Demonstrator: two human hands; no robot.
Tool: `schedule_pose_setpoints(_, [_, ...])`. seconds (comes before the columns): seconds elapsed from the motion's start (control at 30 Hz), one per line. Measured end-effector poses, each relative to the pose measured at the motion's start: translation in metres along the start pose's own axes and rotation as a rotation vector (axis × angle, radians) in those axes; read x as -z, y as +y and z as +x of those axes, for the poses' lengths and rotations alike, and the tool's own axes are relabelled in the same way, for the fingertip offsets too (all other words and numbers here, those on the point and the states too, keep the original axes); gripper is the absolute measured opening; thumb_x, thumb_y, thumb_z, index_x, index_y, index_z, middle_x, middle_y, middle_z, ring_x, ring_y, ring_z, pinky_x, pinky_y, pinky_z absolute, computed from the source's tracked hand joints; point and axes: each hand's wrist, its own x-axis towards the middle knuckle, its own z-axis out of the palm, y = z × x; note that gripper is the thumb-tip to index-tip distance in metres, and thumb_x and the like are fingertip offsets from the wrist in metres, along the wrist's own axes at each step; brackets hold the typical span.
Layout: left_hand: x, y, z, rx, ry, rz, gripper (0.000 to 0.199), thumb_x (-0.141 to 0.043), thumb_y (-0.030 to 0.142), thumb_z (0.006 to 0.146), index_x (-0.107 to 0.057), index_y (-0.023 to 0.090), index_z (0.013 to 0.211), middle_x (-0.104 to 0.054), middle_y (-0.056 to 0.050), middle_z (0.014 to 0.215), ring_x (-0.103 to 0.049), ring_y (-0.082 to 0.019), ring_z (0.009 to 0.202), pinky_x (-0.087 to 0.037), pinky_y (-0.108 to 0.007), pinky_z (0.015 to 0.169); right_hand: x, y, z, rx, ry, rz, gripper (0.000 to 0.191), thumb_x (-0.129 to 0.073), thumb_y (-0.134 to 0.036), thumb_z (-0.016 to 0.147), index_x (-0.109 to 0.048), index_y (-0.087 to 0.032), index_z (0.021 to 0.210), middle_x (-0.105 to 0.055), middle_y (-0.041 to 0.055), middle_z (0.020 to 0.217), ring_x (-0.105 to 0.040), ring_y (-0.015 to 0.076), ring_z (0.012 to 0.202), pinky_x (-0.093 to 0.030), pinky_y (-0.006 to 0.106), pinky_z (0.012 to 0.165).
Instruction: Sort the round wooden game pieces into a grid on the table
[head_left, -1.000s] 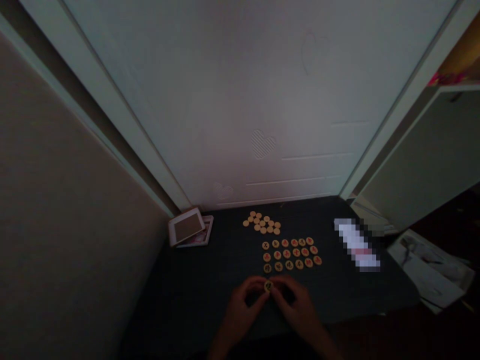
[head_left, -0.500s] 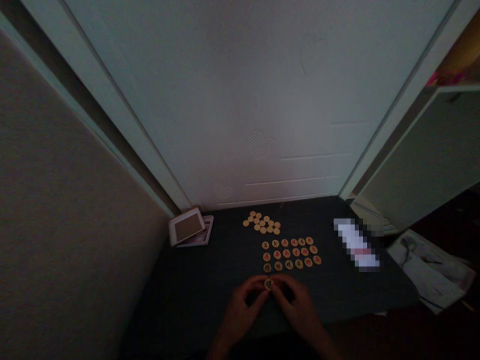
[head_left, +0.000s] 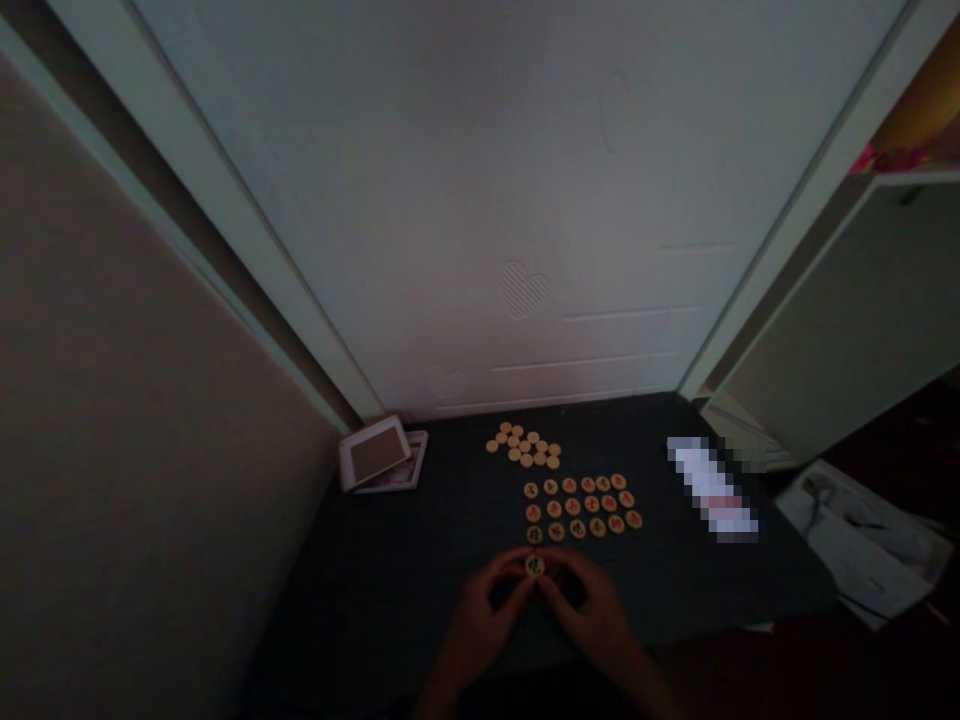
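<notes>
You had a small round, wood-coloured disc with a black character (head_left: 534, 567) between your two hands, just on your side of the leftmost disc in the nearest row. The grip of your left hand (head_left: 484, 610) was a narrow pinch, thumb and fingertips against the disc's left edge; your right hand (head_left: 589, 600) pinched its right edge the same way. The character faced up towards you; whether the disc touched the dark, flat-topped bench (head_left: 390, 570) could not be told.

Beyond your fingertips lay three rows of six round, wood-coloured discs marked in black or red (head_left: 572, 506), the middle row in red. Behind them, slightly left, you had a loose cluster of plain pale round discs (head_left: 525, 447). At the bench's far left corner, a white-bordered rectangle with a brown face (head_left: 376, 455) overlapped another pale-edged rectangle (head_left: 409, 477).
</notes>
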Motion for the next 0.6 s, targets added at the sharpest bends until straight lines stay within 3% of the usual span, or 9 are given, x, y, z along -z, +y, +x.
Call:
schedule_pose_setpoints(0.4, [-0.0025, -0.0029, 0.0002, -0.005, 0.01, -0.008, 0.032, -0.06, 0.04, 0.087, -0.066, 0.023, 0.113, -0.073, -0.007, 0.106, -0.068, -0.022, 0.1, -0.051, -0.034, 0.096, -0.0005, 0.0022, -0.0009, -0.009, -0.012, 0.007, 0.028, -0.057, -0.04, 0.091, -0.067, -0.025, 0.112, -0.071, 0.005, 0.105, -0.067, 0.0203, 0.094, -0.052, 0.031, 0.087])
schedule_pose_setpoints(0.6, [-0.0033, 0.0032, -0.0012, -0.016, -0.029, 0.042, 0.031, -0.062, 0.042, 0.085, -0.07, 0.024, 0.109, -0.074, -0.006, 0.105, -0.068, -0.022, 0.099, -0.052, -0.034, 0.094, -0.0023, 0.0082, 0.0007, -0.069, 0.027, -0.009, 0.029, -0.06, -0.047, 0.088, -0.07, -0.022, 0.097, -0.073, 0.0037, 0.088, -0.068, 0.0194, 0.081, -0.054, 0.027, 0.074])
